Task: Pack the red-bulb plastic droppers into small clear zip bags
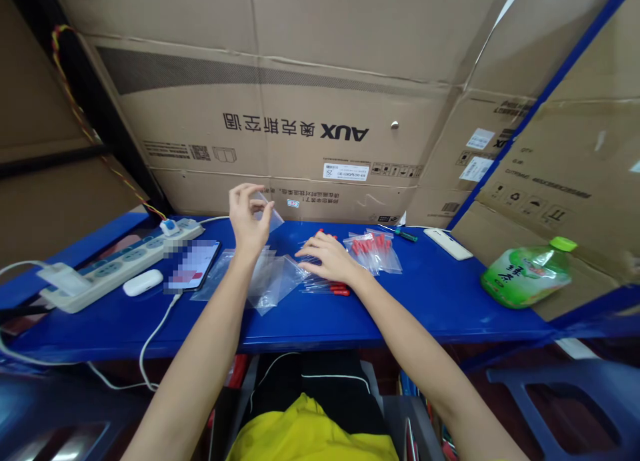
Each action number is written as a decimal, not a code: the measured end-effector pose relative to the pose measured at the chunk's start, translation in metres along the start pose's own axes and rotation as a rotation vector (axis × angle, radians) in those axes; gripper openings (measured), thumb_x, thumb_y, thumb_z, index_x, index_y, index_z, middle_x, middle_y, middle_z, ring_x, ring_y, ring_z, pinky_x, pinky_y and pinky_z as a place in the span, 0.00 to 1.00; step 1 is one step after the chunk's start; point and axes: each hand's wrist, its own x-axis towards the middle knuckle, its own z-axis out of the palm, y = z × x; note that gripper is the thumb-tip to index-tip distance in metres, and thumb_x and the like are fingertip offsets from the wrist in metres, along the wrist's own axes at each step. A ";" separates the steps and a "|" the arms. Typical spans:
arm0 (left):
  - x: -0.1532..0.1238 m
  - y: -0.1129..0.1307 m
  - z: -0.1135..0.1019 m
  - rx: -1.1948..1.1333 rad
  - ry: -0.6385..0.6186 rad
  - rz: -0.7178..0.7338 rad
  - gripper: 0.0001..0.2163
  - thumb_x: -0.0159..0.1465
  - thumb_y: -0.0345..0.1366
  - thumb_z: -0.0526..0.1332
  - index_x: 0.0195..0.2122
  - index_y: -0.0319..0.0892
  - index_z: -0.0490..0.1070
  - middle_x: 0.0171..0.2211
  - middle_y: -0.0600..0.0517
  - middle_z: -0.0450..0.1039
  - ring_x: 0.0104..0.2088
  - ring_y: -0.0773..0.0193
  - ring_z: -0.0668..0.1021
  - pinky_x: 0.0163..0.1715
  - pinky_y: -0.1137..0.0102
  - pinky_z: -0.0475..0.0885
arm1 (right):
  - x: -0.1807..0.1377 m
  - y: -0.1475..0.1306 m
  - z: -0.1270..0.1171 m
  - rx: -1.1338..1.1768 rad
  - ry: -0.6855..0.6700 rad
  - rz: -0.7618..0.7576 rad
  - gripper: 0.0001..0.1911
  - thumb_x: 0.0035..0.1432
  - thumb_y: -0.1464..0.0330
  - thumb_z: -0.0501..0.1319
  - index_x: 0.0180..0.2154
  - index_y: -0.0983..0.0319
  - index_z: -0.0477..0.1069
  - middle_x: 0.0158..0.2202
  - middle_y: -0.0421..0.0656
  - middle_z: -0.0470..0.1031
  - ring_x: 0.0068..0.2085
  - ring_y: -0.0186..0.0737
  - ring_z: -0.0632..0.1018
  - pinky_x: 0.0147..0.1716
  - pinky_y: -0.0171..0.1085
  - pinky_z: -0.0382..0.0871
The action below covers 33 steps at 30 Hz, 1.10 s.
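Observation:
My left hand (249, 220) is raised above the blue table, its fingers pinching a clear plastic bag (274, 220). Below it, more clear bags (270, 284) lie loosely overlapped on the tabletop. My right hand (327, 258) rests low over a pile of thin clear pieces with red ends (340, 289), its fingers stretched out and slightly spread. What the fingertips touch is partly hidden. Just beyond that hand lie several clear bags with red-ended pieces inside (374, 248).
At left are a power strip (125, 264), a white earphone case (143, 282) and a phone (196, 264) on a cable. A green screwdriver (403, 234), a white rectangular device (447, 244) and a green drink bottle (525, 274) lie right. Cardboard (300, 68) walls the back.

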 end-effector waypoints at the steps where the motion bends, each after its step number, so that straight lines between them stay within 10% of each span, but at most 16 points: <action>1: 0.000 0.003 0.002 -0.038 0.016 -0.004 0.16 0.65 0.41 0.70 0.52 0.45 0.73 0.59 0.44 0.67 0.31 0.70 0.79 0.39 0.69 0.78 | 0.001 -0.003 0.000 -0.016 -0.038 -0.039 0.17 0.70 0.53 0.64 0.49 0.57 0.82 0.50 0.46 0.80 0.52 0.48 0.73 0.55 0.47 0.65; 12: -0.005 -0.022 0.017 -0.496 0.154 -0.527 0.27 0.56 0.32 0.75 0.54 0.46 0.65 0.44 0.46 0.81 0.40 0.63 0.84 0.42 0.70 0.79 | 0.011 -0.029 0.013 -0.204 -0.164 -0.291 0.09 0.72 0.64 0.62 0.42 0.60 0.80 0.43 0.47 0.77 0.49 0.48 0.70 0.48 0.46 0.59; 19: -0.003 -0.022 0.017 -0.644 0.142 -0.779 0.21 0.55 0.32 0.77 0.46 0.43 0.69 0.38 0.50 0.81 0.37 0.66 0.84 0.45 0.69 0.79 | 0.013 -0.028 0.027 -0.262 -0.067 -0.141 0.12 0.76 0.68 0.55 0.42 0.58 0.77 0.38 0.46 0.82 0.46 0.48 0.71 0.50 0.48 0.58; 25: -0.005 -0.009 0.018 -0.754 0.008 -0.847 0.20 0.51 0.33 0.79 0.42 0.41 0.74 0.34 0.52 0.80 0.32 0.69 0.81 0.38 0.73 0.77 | 0.013 -0.024 0.021 -0.224 -0.040 -0.017 0.16 0.70 0.73 0.60 0.57 0.59 0.73 0.50 0.48 0.83 0.51 0.50 0.72 0.52 0.48 0.59; 33: -0.019 0.018 0.027 -0.709 -0.298 -0.691 0.19 0.48 0.40 0.80 0.36 0.40 0.77 0.29 0.54 0.77 0.29 0.68 0.78 0.34 0.71 0.75 | 0.009 -0.008 0.010 -0.005 0.272 0.324 0.11 0.74 0.61 0.59 0.51 0.59 0.72 0.42 0.44 0.84 0.46 0.47 0.78 0.48 0.44 0.63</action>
